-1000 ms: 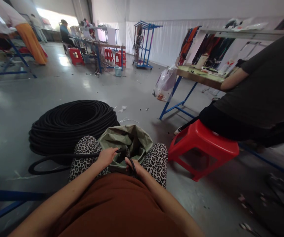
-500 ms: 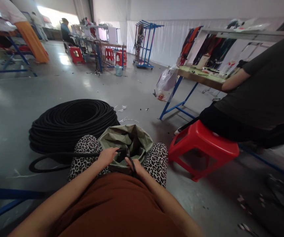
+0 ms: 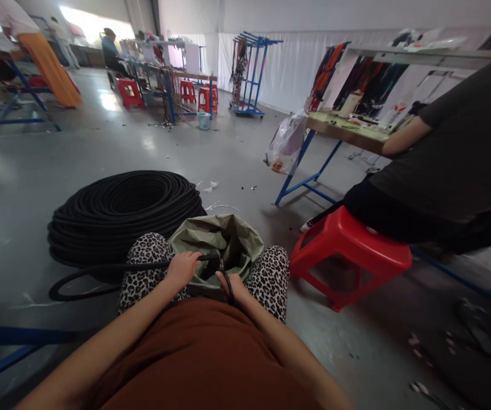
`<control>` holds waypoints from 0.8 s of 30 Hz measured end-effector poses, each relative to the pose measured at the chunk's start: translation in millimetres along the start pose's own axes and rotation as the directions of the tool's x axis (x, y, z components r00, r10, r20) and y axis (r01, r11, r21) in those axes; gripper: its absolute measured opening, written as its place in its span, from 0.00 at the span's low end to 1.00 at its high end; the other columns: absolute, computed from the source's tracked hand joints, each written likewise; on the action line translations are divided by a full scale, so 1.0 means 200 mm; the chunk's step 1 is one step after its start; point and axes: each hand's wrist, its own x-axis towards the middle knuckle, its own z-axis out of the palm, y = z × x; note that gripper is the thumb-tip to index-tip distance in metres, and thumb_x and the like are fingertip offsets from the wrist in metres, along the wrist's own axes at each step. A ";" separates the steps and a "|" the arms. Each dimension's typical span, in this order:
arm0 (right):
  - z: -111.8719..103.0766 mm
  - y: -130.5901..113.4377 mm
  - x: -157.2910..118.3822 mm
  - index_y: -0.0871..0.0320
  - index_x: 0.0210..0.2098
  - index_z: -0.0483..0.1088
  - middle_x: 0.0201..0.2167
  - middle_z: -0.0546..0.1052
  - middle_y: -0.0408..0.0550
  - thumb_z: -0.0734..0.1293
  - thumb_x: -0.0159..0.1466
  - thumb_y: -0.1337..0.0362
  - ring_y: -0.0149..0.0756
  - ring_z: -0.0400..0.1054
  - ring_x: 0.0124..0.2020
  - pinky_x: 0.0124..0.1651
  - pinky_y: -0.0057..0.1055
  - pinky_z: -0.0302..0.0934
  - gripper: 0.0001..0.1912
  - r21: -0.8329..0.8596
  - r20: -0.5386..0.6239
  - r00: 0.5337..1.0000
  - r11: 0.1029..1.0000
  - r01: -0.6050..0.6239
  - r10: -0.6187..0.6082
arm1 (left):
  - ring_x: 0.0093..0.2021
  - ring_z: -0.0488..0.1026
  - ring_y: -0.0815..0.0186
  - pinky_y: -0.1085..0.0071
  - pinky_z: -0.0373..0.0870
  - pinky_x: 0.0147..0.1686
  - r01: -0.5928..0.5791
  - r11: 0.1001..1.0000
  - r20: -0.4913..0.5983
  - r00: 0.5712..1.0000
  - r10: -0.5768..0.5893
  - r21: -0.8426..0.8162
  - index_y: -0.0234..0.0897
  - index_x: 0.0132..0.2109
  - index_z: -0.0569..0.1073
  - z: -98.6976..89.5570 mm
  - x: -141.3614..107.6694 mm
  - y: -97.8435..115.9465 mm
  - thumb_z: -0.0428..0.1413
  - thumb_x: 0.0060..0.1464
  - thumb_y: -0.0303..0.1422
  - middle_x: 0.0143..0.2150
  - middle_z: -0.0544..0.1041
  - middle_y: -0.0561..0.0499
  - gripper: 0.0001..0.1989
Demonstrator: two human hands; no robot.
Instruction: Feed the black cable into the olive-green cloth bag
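My left hand (image 3: pixel 183 269) is closed around a thick black cord (image 3: pixel 151 266), whose short free end sticks out to the right over an olive-green bag (image 3: pixel 245 234) between my knees. My right hand (image 3: pixel 236 287) grips a pair of black-handled scissors (image 3: pixel 229 285). Their blades point up and meet the cord near its end; whether they are closed through it I cannot tell. To the left the cord runs across my knee and loops on the floor beside a large coil of black cord (image 3: pixel 87 228). The inside of the bag is mostly dark.
A red stool (image 3: pixel 356 245) with a person seated on it is close on my right, at a workbench (image 3: pixel 343 132) with blue legs. A blue bar (image 3: pixel 19 335) crosses the lower left. Farther off are a blue rack (image 3: pixel 252 80), benches and other people.
My left hand has shifted slightly left, and more cord shows between it and the scissors. My right hand has hardly moved. The whole view has shifted a little.
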 end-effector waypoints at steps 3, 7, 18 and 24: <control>0.01 0.02 0.02 0.60 0.19 0.66 0.14 0.66 0.45 0.64 0.67 0.50 0.31 0.64 0.17 0.22 0.25 0.56 0.26 -0.034 -0.003 1.000 0.999 0.004 -0.004 | 0.47 0.75 0.59 0.65 0.67 0.45 0.001 1.000 0.024 1.000 -0.002 0.019 0.37 0.55 0.73 -0.01 0.01 0.01 0.47 0.63 0.33 0.46 0.79 0.42 0.18; 0.02 0.01 0.02 0.59 0.16 0.63 0.13 0.65 0.45 0.62 0.68 0.51 0.31 0.62 0.14 0.20 0.26 0.56 0.28 -0.041 0.024 0.999 0.998 -0.043 0.044 | 0.46 0.76 0.58 0.66 0.67 0.44 -0.002 0.999 0.051 0.999 0.000 0.048 0.38 0.54 0.75 -0.01 0.03 0.02 0.48 0.63 0.33 0.45 0.79 0.42 0.17; 0.02 0.00 0.01 0.57 0.15 0.61 0.12 0.64 0.45 0.63 0.68 0.52 0.30 0.59 0.11 0.16 0.26 0.53 0.28 0.017 0.036 0.991 0.991 -0.129 0.129 | 0.47 0.76 0.57 0.65 0.68 0.45 0.018 0.997 0.099 0.995 -0.025 0.075 0.38 0.54 0.75 -0.03 0.06 0.03 0.47 0.63 0.33 0.46 0.80 0.42 0.17; 0.02 -0.04 -0.01 0.58 0.20 0.63 0.12 0.63 0.41 0.62 0.68 0.51 0.28 0.57 0.11 0.15 0.25 0.54 0.24 0.168 0.026 0.976 0.961 -0.219 0.218 | 0.48 0.76 0.58 0.66 0.68 0.46 0.045 0.999 0.042 0.998 -0.045 0.003 0.38 0.55 0.74 -0.02 0.06 0.01 0.48 0.63 0.33 0.47 0.79 0.42 0.17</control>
